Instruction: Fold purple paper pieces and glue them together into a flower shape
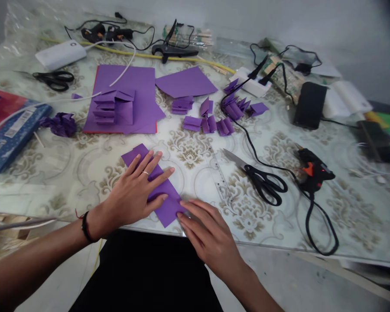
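A strip of purple paper lies slantwise near the front edge of the table. My left hand rests flat over its upper part with the fingers spread. At the lower right corner, the thumb and fingertips of my right hand pinch the paper's edge. Behind the strip is a stack of purple sheets, and a folded purple piece sits on it. Several small folded purple pieces are grouped to the right of the stack.
Black-handled scissors lie right of my hands, close to a black glue gun with a cord. A transparent ruler is beside the scissors. Crumpled purple paper and a blue packet are at left. A white power strip stands behind.
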Demonstrator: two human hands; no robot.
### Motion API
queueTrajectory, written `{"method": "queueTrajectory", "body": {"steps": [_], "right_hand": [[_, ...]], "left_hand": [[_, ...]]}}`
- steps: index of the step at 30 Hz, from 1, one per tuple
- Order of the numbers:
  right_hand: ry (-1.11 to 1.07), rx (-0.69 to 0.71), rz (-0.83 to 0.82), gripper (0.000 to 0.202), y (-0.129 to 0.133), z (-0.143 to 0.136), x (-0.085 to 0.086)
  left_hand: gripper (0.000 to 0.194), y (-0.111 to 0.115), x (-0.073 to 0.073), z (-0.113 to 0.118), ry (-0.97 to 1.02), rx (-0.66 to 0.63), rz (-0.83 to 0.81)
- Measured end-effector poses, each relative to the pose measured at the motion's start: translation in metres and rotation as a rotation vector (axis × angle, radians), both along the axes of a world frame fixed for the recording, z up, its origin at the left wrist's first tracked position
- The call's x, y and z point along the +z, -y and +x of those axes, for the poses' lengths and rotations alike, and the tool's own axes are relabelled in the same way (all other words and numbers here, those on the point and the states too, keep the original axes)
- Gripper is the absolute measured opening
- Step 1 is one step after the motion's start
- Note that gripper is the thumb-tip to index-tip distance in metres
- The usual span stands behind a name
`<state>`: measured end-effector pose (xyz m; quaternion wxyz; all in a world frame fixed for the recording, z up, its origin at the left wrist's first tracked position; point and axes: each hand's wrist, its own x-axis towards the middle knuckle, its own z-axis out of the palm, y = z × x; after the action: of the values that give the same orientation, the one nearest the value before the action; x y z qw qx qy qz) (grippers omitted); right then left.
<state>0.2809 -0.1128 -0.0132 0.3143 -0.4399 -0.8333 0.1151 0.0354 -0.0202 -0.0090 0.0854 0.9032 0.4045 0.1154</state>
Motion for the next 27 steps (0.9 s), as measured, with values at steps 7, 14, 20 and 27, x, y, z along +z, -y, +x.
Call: {"method": "queueTrajectory", "body": {"steps": [7,14,20,27], "right_hand": [[0.008,-0.032,0.009,0.023,0.004,-0.007,-0.001],[0.017,-0.021,0.001,0.028,0.008,-0.009,-0.001],[0.023,0.020,-0.007,0.029,0.012,-0.005,-0.003],[0.060,0.030,0.005,0.029,0.015,0.000,-0.003]], "left_hand": [[0.049,-0.001,0.000,0.001,-0.014,-0.153,0.063],[0.046,-0.001,-0.003,0.000,0.020,-0.168,0.051],[0.044,-0.003,0.000,0.000,0.033,-0.180,0.047],[0.040,-0.002,0.001,0.002,0.047,-0.162,0.034]]}}
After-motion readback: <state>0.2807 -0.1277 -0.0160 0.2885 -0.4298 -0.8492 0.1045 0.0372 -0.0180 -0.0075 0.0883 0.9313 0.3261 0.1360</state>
